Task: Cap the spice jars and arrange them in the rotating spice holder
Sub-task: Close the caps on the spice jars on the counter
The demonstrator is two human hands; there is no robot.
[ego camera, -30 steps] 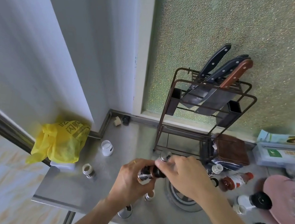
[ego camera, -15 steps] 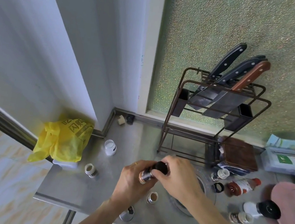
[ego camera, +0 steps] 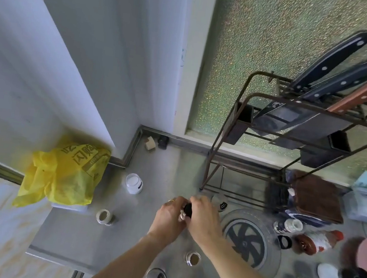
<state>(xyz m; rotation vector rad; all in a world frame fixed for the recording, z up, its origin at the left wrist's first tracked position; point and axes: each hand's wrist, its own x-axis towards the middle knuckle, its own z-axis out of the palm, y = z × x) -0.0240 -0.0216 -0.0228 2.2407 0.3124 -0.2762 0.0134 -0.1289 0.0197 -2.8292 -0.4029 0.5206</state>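
A: Why do we hold the jar (ego camera: 184,212) up off the worktop (ego camera: 173,168) like this?

B: So it can't spin while the cap goes on. Our left hand (ego camera: 167,219) is closed round the jar's body, and our right hand (ego camera: 202,217) is curled over the black cap (ego camera: 188,209) on top, fingers pinched on it as if twisting it down.

A: And the holder?

B: The round wheel-like base (ego camera: 246,240) sits just right of our hands, near the front edge, handy for setting the jar in once it's shut. Other jars wait uncapped: one (ego camera: 192,258) at the front edge below our hands, another (ego camera: 104,216) towards the left edge beside the yellow bag (ego camera: 62,169). A loose black cap (ego camera: 284,242) lies right of the base.

A: What's changed from a second ago?

B: Then the jar lay tilted between our hands with a silvery top showing; now the black cap covers it, and our hands are closer together.
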